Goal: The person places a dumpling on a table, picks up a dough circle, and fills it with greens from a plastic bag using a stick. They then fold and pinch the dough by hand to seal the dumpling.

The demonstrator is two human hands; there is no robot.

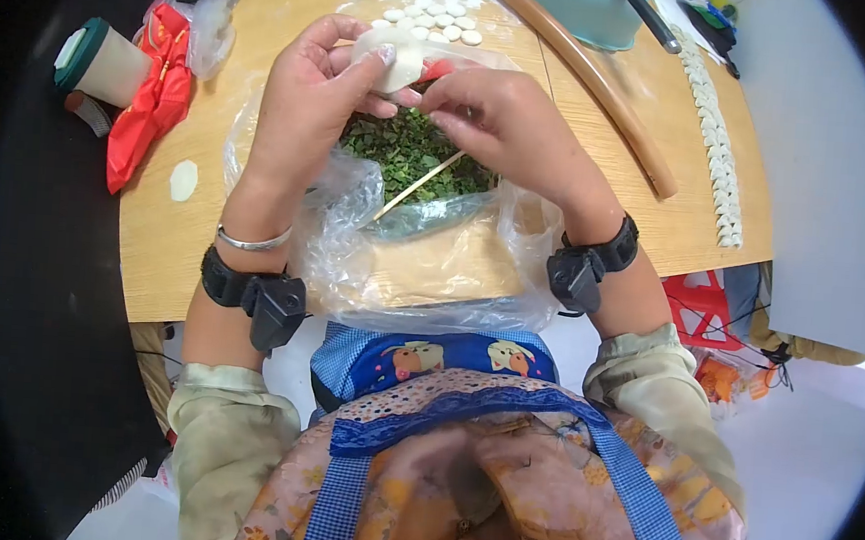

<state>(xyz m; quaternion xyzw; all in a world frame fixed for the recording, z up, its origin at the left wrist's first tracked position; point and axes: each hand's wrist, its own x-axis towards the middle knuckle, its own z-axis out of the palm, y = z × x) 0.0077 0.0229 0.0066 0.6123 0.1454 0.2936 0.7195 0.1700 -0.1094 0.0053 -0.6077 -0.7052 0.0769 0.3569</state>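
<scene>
My left hand (315,91) is closed on a thin round dough wrapper (404,65), its thumb pressed on top. Close by on the right, my right hand (498,119) has its fingers curled together; what is between them, if anything, is hidden. Something red (436,70) shows between the two hands, partly covered. Below them is a bowl lined with clear plastic, full of chopped greens (401,147). A chopstick (418,187) lies slanted across the greens, its upper end reaching under my right hand.
Several small dough discs (435,17) lie on floured wood at the back. A long rolling pin (585,90) slants at the right, beside a row of folded dumplings (712,139). One wrapper (184,180), a red bag (159,90) and a cup (111,65) are at the left.
</scene>
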